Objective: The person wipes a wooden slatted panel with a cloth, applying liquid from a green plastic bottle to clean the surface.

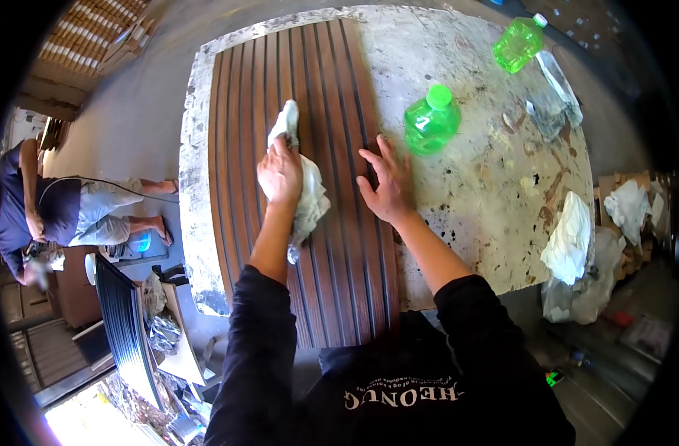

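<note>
A brown slatted wood panel (328, 149) with dark grooves lies lengthwise on the paint-stained table (473, 201). My left hand (280, 175) is closed on a crumpled white rag (310, 201) and presses it to the slats near the panel's middle. Part of the rag sticks out beyond the fingers, and the rest hangs out to the right of the wrist. My right hand (388, 182) rests at the panel's right edge, fingers spread, with nothing in it. Just beyond it stands a clear bottle of green liquid (432, 123) with a green cap.
Another green bottle (519, 44), white-capped, is at the table's far right, near a crumpled clear plastic bag (551, 111). A white cloth (568, 238) hangs at the right edge. On the left a person (79, 201) stands near a dark ribbed panel (128, 320).
</note>
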